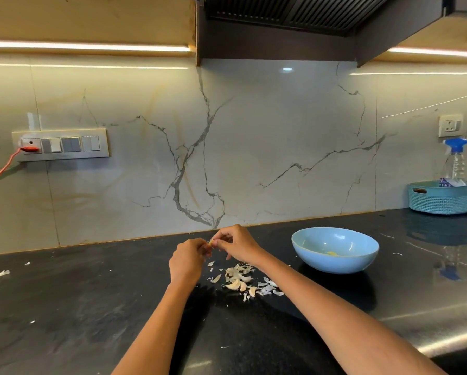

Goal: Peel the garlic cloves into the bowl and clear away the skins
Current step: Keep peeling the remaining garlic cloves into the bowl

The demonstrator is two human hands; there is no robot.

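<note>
Two bare forearms reach in from the near edge, meeting above the black counter (91, 307). The left hand (186, 259) and the right hand (236, 244) both curl their fingertips round one garlic clove (211, 242), pinching it between them. Just below lie unpeeled cloves (237, 284) among loose skins (266, 289). To the right stands the blue bowl (335, 250), something yellowish inside. Far right, a teal basket (444, 198) holds a spray bottle (455, 161).

We see both bare forearms reaching forward, left hand (187, 259) and right hand (236, 243) raised together, all fingers curled, fingertips meeting.
</note>
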